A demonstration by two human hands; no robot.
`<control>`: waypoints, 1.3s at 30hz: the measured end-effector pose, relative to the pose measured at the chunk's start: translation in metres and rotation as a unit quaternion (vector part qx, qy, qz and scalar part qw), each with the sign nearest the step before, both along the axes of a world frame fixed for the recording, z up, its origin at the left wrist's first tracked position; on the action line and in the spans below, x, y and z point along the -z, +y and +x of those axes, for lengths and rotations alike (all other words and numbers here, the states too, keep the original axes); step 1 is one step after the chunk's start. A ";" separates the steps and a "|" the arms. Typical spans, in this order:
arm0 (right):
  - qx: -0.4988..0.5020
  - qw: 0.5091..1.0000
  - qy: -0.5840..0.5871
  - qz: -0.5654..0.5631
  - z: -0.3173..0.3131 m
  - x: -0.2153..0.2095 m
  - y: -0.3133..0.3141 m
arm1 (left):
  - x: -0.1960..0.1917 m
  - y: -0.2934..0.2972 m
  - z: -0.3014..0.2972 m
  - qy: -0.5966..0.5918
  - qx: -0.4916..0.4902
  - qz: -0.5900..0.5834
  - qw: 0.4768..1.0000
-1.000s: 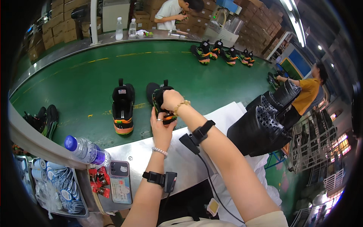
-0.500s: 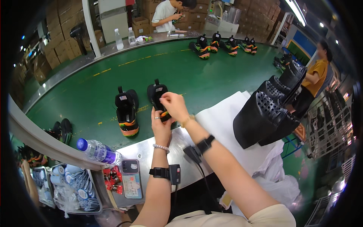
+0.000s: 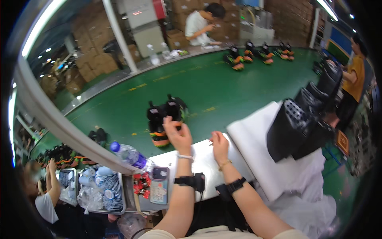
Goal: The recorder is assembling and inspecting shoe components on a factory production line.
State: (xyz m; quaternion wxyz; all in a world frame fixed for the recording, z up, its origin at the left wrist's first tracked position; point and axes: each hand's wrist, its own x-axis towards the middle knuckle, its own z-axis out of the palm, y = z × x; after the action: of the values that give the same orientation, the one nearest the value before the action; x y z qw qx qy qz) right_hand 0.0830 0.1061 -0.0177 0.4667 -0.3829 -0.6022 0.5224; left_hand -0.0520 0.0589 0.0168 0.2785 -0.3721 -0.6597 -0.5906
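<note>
Two black sneakers with orange and green soles stand side by side on the green surface. My left hand is closed at the near end of the right-hand sneaker, covering much of its lower part. The left-hand sneaker sits close against it, its orange end toward me. Apart from both, my right hand hovers over the metal ledge with fingers curled together. Whether something small is pinched in it is hidden. Motion blurs the sneakers and my left fingers.
A bottle with a blue cap, a phone and red packets lie at the left. Trays of pale blue items stand farther left. White sheeting and tall black shapes are at right. More sneakers stand far off.
The right-hand sneaker has moved left against the other one, with my left hand at it. My right hand has left that sneaker and drawn back to the right. The whole view has shifted.
</note>
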 end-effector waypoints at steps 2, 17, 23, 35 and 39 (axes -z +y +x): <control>-0.017 1.000 0.010 -0.012 0.007 0.005 0.003 | 0.000 0.008 0.025 0.013 0.042 0.008 0.999; -0.014 0.999 0.051 -0.013 0.008 0.007 0.012 | 0.024 0.030 0.073 -0.255 0.345 -0.152 0.890; 0.005 0.998 0.070 0.000 0.004 0.017 0.015 | 0.029 0.033 0.073 -0.252 0.337 -0.131 0.898; 0.001 1.000 0.009 0.020 0.005 0.015 0.016 | 0.029 0.031 0.069 -0.257 0.339 -0.152 0.892; -0.006 1.000 0.011 0.020 0.006 0.016 0.016 | 0.029 0.030 0.070 -0.264 0.328 -0.158 0.893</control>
State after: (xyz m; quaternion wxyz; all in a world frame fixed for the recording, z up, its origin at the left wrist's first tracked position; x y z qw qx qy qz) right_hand 0.0886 0.1219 -0.0332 0.4776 -0.3644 -0.6094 0.5175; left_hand 0.0177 0.0892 -0.0120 -0.1780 -0.4374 -0.6339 -0.6125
